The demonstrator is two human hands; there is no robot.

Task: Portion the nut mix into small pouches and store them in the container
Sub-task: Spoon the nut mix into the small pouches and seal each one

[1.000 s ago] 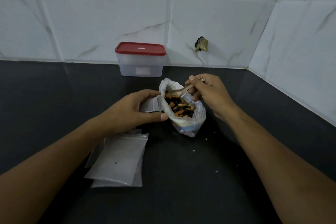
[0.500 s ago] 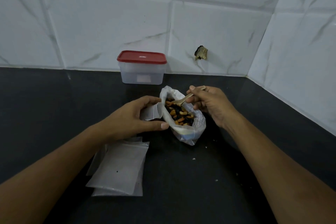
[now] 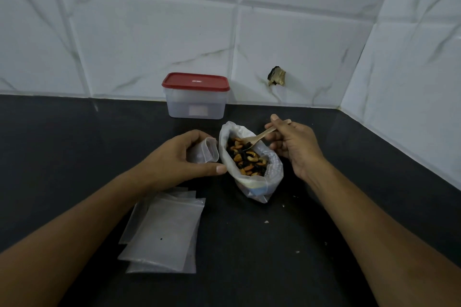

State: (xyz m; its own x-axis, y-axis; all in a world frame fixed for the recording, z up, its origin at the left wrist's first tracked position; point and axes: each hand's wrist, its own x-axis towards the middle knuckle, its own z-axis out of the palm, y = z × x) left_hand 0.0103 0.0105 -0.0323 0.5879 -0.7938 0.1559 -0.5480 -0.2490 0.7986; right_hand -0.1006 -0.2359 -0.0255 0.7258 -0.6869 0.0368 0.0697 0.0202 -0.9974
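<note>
Left grip (image 3: 174, 157) curled round a small open pouch (image 3: 204, 151); right grip (image 3: 294, 144) pinched a wooden spoon (image 3: 262, 136). Dark surface (image 3: 249, 257), white tiled wall (image 3: 149, 32) behind. Nut mix bag (image 3: 272, 172) lay mid-frame between both grips, spoon tip in the mix. Red-lidded container (image 3: 195, 104) stood above centre, lid on; spare pouches (image 3: 164, 234) lower left. Versus a second earlier, right grip had drawn back rightward.

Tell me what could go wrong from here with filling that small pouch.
1. The small pouch in the left hand has a narrow mouth; nuts may slip off the spoon onto the counter, where crumbs already lie.
2. Neither hand grips the nut mix bag; digging by the right hand might tip it.
</note>
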